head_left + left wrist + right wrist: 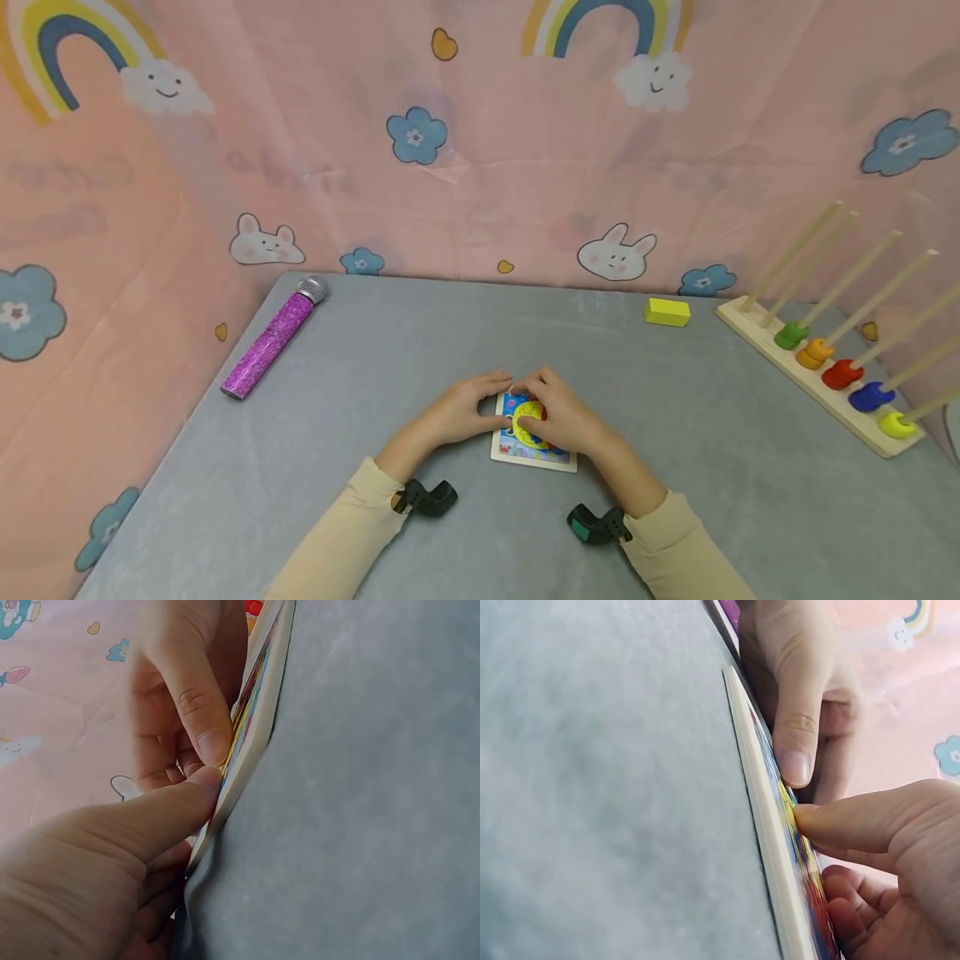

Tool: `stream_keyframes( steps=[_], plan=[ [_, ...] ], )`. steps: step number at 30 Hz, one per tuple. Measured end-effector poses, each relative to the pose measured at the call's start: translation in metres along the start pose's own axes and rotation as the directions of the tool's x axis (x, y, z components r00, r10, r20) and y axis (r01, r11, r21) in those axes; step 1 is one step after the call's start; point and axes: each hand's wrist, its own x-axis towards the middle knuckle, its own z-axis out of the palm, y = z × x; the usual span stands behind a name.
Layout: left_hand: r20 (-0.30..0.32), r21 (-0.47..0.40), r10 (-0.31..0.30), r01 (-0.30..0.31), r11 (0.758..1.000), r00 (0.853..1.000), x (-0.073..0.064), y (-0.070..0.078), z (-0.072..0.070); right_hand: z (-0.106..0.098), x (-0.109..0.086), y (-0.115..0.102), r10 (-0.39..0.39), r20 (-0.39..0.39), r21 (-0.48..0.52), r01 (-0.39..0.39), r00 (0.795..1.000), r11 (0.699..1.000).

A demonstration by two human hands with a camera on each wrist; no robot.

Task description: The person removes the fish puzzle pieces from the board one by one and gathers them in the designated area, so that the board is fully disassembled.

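Note:
A small wooden picture puzzle (534, 458) lies flat on the grey table, with a pale frame and a bright blue, yellow and red picture. My left hand (463, 411) holds its left side, fingers at the far corner and thumb reaching onto the picture. From the right, my right hand (561, 412) curves over the board, its thumb pressing the yellow part and its fingers bent near the far edge. Both thumbs nearly meet on the picture in the left wrist view, where the puzzle's frame (247, 754) shows edge-on. Part of the picture is hidden under the right hand.
A glittery purple microphone (270, 346) lies at the back left. Near the back edge sits a yellow block (667, 312). A wooden peg stand (817, 379) with coloured rings on several upright rods stands at the right. Pink patterned cloth (480, 200) hangs behind the table.

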Motion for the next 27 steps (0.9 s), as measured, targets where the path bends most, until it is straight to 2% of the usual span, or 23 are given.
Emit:
stream_keyframes(
  steps=[7, 13, 20, 27],
  plan=[
    [0.004, -0.011, 0.006, -0.006, 1.000, 1.000, -0.0006, 0.0000, -0.0009, 0.0016, 0.0023, -0.0029, 0.069, 0.023, 0.078, -0.070, 0.997, 0.994],
    [0.017, 0.006, 0.004, -0.004, 1.000, 1.000, 0.0000, -0.0011, 0.0004, 0.0036, 0.0019, -0.0014, 0.136, 0.023, 0.161, -0.137, 0.991, 0.977],
    [0.011, 0.002, 0.012, -0.012, 1.000, 1.000, 0.0010, -0.0012, 0.0000, 0.0050, 0.0007, 0.0016, 0.109, -0.015, 0.189, -0.105, 0.994, 0.976],
    [0.006, -0.002, 0.011, -0.011, 1.000, 1.000, 0.0006, -0.0022, -0.0015, 0.0058, 0.0028, 0.0017, 0.150, -0.055, 0.202, -0.136, 0.987, 0.970]
  ],
)
